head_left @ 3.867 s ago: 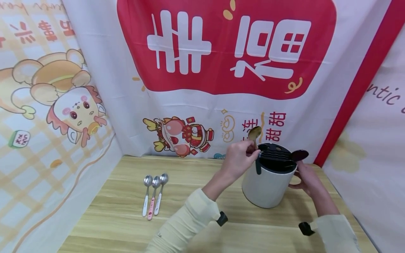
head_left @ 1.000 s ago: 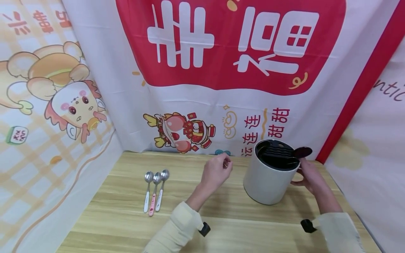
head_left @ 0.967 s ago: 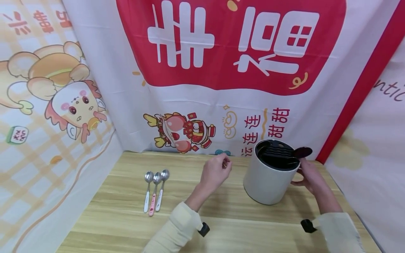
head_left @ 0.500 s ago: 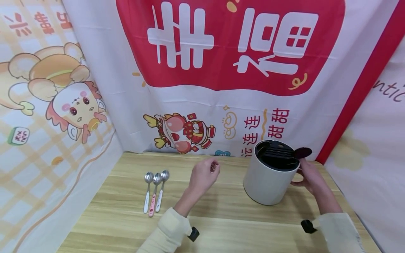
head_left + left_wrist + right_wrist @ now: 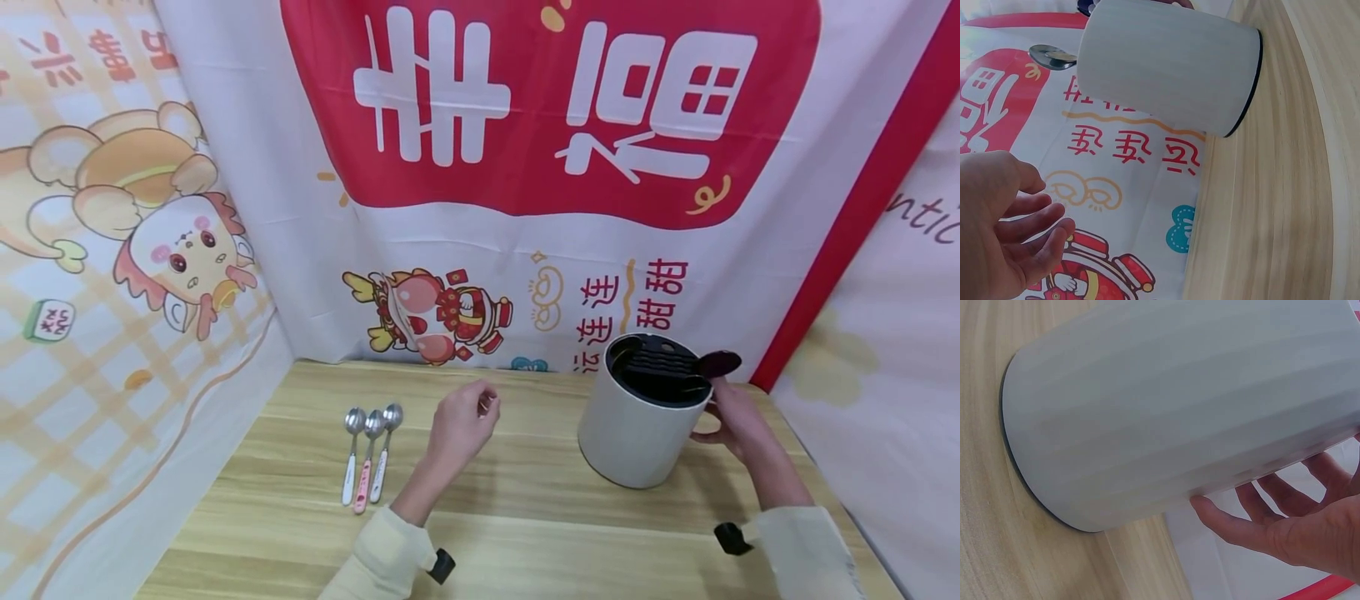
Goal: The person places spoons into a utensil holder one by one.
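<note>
A cream utensil holder [image 5: 637,433] with a slotted black insert [image 5: 660,363] stands on the table at right. The dark bowl of a spoon [image 5: 717,363] pokes out above its right rim; in the left wrist view this spoon [image 5: 1052,56] looks silvery. My right hand [image 5: 742,425] grips the holder's right side, with thumb and fingertips [image 5: 1204,505] against its wall in the right wrist view. My left hand [image 5: 463,421] is over the middle of the table, loosely curled and holding nothing. Left of it lie three metal spoons [image 5: 374,425], two with white handles and one with pink.
The wooden table [image 5: 525,567] meets a printed cloth wall [image 5: 540,233] close behind the holder. More cloth hangs at the left [image 5: 97,417] and right [image 5: 885,350] sides.
In the earliest frame my left hand pinched a gold-coloured spoon at the holder's rim; now it holds nothing and has moved left, toward the three spoons. My right hand stays at the holder.
</note>
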A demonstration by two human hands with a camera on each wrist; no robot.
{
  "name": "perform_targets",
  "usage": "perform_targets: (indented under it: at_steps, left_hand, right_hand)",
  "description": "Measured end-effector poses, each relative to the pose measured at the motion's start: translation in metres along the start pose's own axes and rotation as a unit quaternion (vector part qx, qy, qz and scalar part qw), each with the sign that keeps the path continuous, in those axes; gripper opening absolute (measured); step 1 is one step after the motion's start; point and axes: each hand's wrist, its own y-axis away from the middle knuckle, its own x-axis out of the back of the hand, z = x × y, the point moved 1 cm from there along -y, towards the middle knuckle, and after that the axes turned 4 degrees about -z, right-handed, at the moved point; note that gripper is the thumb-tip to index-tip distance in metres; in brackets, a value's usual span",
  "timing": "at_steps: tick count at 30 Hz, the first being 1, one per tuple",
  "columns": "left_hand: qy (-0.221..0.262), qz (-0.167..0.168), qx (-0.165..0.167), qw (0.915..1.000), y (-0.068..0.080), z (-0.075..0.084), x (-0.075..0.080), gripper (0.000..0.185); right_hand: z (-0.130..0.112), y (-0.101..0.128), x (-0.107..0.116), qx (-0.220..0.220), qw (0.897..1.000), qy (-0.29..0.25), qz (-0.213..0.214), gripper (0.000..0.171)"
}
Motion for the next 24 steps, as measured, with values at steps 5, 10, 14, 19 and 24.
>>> perform_targets:
  at_steps: [5, 10, 14, 19, 24]
  left_hand:
    - [0.001, 0.000, 0.022, 0.9998, 0.003, -0.010, 0.005, 0.006]
    - [-0.017, 0.002, 0.035, 0.9992, 0.007, -0.023, 0.008, 0.004]
    - [-0.030, 0.007, 0.046, 0.9985, 0.011, -0.033, 0.012, 0.004]
    - [-0.037, 0.014, 0.050, 0.9980, 0.015, -0.046, 0.016, 0.005]
    - [-0.032, 0.015, 0.058, 0.9977, 0.022, -0.063, 0.018, 0.006]
  right_hand:
    - [0.000, 0.000, 0.001, 0.001, 1.000, 0.003, 0.003, 0.032]
    - [0.001, 0.000, 0.001, -0.001, 1.000, 0.001, -0.001, 0.031]
    - [0.002, 0.000, 0.001, -0.004, 1.000, 0.004, -0.002, 0.031]
    - [0.002, 0.000, 0.002, -0.006, 1.000, 0.008, 0.000, 0.030]
    - [0.002, 0.000, 0.002, -0.003, 1.000, 0.014, -0.003, 0.032]
